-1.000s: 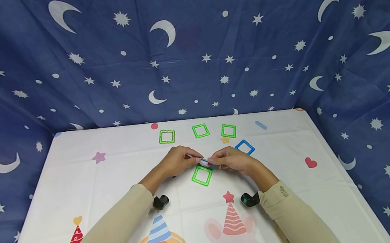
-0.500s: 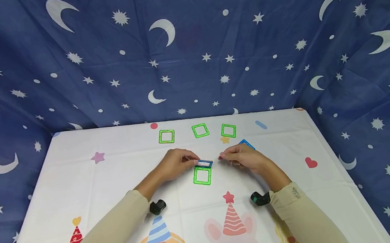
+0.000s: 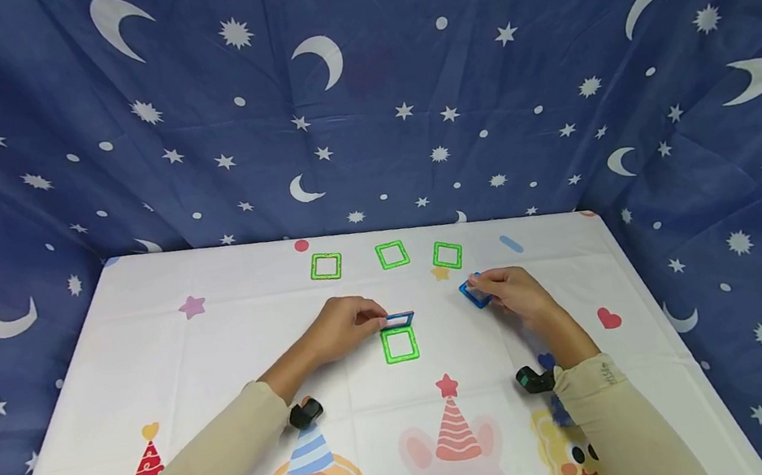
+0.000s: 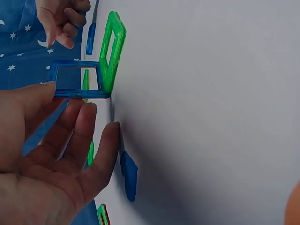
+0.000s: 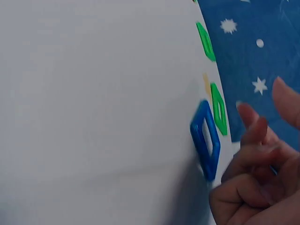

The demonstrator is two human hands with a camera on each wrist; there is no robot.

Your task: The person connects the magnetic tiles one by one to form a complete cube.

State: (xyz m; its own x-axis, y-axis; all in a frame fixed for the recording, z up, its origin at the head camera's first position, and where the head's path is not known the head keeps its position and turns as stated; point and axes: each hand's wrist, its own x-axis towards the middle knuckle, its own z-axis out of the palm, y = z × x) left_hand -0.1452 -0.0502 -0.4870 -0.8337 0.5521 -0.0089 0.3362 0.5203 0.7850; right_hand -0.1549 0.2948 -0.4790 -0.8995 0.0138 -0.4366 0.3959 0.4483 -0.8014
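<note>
Navy curtain (image 3: 207,13) printed with moons and stars is hanging behind a white table (image 3: 146,346). Near the far edge, three green squares, the leftmost (image 3: 328,278), the middle one (image 3: 396,265) and the rightmost (image 3: 448,267), are lying flat in a row, white cloth showing through their hollow centres. Closer in, a fourth green square (image 3: 403,360) is lying flat, and a blue square (image 3: 400,315) is standing up along its far side, touching it. The left hand (image 3: 346,329) is pinching the blue square's left edge between thumb and fingertips. To the right, a second blue square (image 5: 198,136) is resting near the rightmost green one. The right hand (image 3: 515,291) is hovering just above it, other fingers loosely curled, thumb and forefinger parted. From the head, that hand is overlapping the square and seems to be touching it; both wrist views are showing a gap, with nothing in its grasp. Only the left wrist view is showing a blue patch (image 4: 130,178) beyond the left fingers; whether it is a print or a piece, I cannot tell.
</note>
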